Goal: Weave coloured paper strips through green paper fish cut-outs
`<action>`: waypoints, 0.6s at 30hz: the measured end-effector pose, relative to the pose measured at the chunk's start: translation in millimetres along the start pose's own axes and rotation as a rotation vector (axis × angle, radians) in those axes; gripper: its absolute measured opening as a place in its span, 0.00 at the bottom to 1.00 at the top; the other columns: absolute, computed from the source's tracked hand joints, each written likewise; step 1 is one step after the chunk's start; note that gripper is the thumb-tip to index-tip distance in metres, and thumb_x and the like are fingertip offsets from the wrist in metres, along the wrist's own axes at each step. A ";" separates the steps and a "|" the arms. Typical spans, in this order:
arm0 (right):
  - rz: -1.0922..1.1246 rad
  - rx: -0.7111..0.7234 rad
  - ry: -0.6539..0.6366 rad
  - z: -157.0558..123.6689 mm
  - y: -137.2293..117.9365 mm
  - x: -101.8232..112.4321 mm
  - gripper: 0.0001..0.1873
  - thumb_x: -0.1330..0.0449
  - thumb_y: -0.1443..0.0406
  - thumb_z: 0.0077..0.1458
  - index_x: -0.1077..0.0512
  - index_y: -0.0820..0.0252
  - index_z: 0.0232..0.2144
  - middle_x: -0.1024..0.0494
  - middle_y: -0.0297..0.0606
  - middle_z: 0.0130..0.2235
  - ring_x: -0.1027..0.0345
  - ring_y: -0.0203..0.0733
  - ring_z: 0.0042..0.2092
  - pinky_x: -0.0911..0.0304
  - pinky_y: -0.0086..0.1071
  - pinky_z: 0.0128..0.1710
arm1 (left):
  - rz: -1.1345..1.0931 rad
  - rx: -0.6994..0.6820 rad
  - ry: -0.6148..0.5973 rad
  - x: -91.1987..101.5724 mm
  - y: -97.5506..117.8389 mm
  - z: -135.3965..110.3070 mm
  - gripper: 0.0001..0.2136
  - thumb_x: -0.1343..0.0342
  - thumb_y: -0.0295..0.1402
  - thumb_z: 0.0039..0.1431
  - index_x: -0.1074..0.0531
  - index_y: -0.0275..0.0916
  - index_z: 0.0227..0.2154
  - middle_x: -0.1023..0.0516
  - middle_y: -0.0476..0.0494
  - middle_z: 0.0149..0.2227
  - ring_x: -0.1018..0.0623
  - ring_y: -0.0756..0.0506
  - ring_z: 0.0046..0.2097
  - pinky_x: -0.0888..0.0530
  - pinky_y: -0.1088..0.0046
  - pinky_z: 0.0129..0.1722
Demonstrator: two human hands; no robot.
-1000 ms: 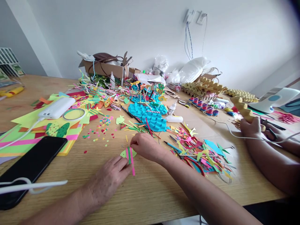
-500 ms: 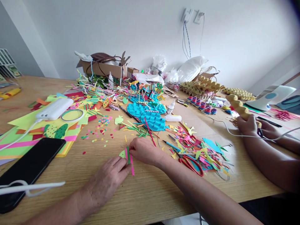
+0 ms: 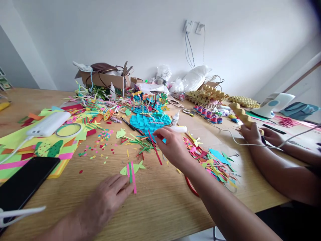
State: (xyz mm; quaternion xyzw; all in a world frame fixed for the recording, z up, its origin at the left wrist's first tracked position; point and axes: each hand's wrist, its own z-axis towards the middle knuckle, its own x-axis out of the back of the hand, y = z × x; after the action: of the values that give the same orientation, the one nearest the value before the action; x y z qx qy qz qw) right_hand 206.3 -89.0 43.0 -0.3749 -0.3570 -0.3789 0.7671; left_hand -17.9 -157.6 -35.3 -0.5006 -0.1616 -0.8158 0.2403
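A light green paper fish lies on the wooden table, with pink and green paper strips across its body. The longest pink strip hangs past the fish's lower edge. My left hand has its fingers together, the tips holding the lower strip ends and fish edge against the table. My right hand is raised above the table, fingers loosely bent and thumb apart, with nothing visible in it. Just left of it lies a red paper strip. Under my right forearm, red-handled pliers are mostly hidden.
Colored scraps and a white glue bottle lie near blue paper pieces. At left are a black phone, a power bank and paper sheets. A co-worker's hands hold an egg-carton strip; a white cable crosses there.
My right hand has let go of the strips on the fish and moved up and right toward the red strip. The fish is now uncovered. My left hand stays at it.
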 end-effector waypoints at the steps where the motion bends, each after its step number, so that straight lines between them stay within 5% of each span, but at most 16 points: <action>1: -0.024 -0.017 -0.030 -5.4 4.4 0.2 0.08 0.47 0.71 0.53 0.28 0.61 0.32 0.27 0.36 0.32 0.34 0.36 0.34 0.44 0.26 0.33 | -0.004 -0.008 0.034 4.4 -2.0 2.2 0.15 0.61 0.22 0.61 0.32 0.40 0.42 0.28 0.46 0.35 0.29 0.49 0.36 0.30 0.75 0.37; 8: -0.258 0.019 -0.428 -10.1 15.6 -24.8 0.11 0.49 0.68 0.56 0.28 0.58 0.37 0.27 0.39 0.39 0.35 0.40 0.42 0.44 0.28 0.37 | -0.089 0.105 0.048 17.3 -33.4 35.2 0.13 0.60 0.26 0.62 0.32 0.38 0.28 0.30 0.47 0.31 0.28 0.49 0.35 0.31 0.75 0.35; 14: -0.284 0.091 -0.493 8.8 13.9 -49.5 0.12 0.48 0.71 0.53 0.27 0.57 0.37 0.28 0.41 0.41 0.36 0.42 0.45 0.43 0.28 0.38 | -0.253 0.353 0.118 -3.3 -55.7 53.9 0.12 0.55 0.30 0.58 0.38 0.38 0.19 0.32 0.48 0.26 0.31 0.49 0.29 0.34 0.75 0.28; 18: -0.287 0.112 -0.503 22.1 11.3 -59.3 0.13 0.49 0.69 0.54 0.27 0.56 0.38 0.27 0.39 0.42 0.34 0.42 0.44 0.42 0.28 0.36 | -0.315 0.466 0.222 -17.2 -68.7 45.7 0.07 0.55 0.29 0.55 0.34 0.38 0.25 0.30 0.47 0.27 0.29 0.49 0.30 0.33 0.74 0.30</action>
State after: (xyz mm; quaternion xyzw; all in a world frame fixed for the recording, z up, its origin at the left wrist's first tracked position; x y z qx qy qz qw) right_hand 182.9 -46.8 0.5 -0.3598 -0.6057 -0.3584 0.6125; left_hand -15.5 -73.4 -31.9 -0.3082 -0.3929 -0.8337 0.2356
